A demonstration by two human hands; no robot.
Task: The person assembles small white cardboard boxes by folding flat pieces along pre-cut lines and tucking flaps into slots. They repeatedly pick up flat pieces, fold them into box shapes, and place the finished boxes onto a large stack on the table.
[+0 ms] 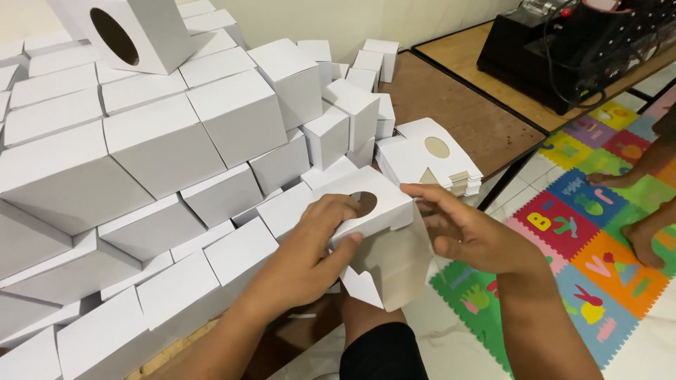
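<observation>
My left hand (310,250) and my right hand (468,236) together hold a white cardboard box (384,236) with a round hole in its top face. The box is partly folded, with loose flaps hanging below it. My left thumb and fingers grip its left side; my right fingers press its right side. Just behind it lies a stack of flat white box blanks (429,162) with round cut-outs, on the brown table (458,112).
A large pile of folded white boxes (162,148) fills the table to the left, one at the top showing its round hole. A black machine (563,49) with cables sits far right. A colourful foam mat (591,232) covers the floor, with another person's feet (644,239) on it.
</observation>
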